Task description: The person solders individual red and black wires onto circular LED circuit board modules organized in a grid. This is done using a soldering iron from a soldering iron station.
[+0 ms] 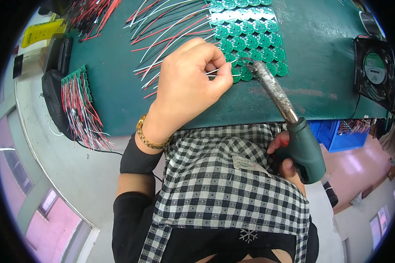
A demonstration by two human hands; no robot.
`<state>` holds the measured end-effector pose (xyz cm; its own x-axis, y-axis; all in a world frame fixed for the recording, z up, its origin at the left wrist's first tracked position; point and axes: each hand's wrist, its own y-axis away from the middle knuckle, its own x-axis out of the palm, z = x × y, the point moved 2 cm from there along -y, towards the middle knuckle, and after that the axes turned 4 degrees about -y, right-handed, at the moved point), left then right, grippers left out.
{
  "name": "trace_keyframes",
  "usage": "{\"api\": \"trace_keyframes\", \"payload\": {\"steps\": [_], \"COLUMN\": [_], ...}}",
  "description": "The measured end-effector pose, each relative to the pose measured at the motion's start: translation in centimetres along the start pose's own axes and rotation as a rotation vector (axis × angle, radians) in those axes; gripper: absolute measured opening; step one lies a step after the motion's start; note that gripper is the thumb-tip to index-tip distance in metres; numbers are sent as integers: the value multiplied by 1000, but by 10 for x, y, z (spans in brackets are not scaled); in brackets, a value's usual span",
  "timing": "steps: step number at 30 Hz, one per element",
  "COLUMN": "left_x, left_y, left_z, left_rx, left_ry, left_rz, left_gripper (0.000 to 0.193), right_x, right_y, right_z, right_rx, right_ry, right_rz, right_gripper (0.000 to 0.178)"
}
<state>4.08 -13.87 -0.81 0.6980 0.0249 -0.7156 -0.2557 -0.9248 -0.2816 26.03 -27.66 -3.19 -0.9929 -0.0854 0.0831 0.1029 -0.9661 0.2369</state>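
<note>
My left hand (186, 76) is closed in a pinch on a thin white wire (212, 72), its end reaching over the lower left of a panel of round green circuit boards (250, 41). My right hand (277, 144), partly hidden, wraps round the dark green handle of a soldering iron (276, 90). The iron's metal barrel slants up and left, with its tip over the lower rows of boards near the wire end. Several red, white and black wires (171, 33) fan out leftward from the panel's left edge, partly behind my left hand.
The green work mat (114, 65) carries a loose pile of red and black wires (94, 15) at the far left. Another wired board panel (77, 96) hangs over a black case. A black fan (375, 72) stands at the right, above a blue bin (349, 136) holding wires.
</note>
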Motion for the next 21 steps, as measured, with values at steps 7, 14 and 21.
{"api": "trace_keyframes", "payload": {"steps": [7,14,21], "left_x": [-3,-3,-4], "left_y": [1,4,2], "left_z": [3,3,0], "left_rx": [6,9,50], "left_ry": [20,0,-59], "left_rz": [4,21,70], "left_gripper": [12,14,12], "right_x": [3,3,6], "right_y": [9,12,5], "right_z": [-14,-16,-7], "right_rx": [48,79,41], "right_ry": [-88,-85,-142], "right_rz": [-59,-86,-125], "right_gripper": [67,72,67]}}
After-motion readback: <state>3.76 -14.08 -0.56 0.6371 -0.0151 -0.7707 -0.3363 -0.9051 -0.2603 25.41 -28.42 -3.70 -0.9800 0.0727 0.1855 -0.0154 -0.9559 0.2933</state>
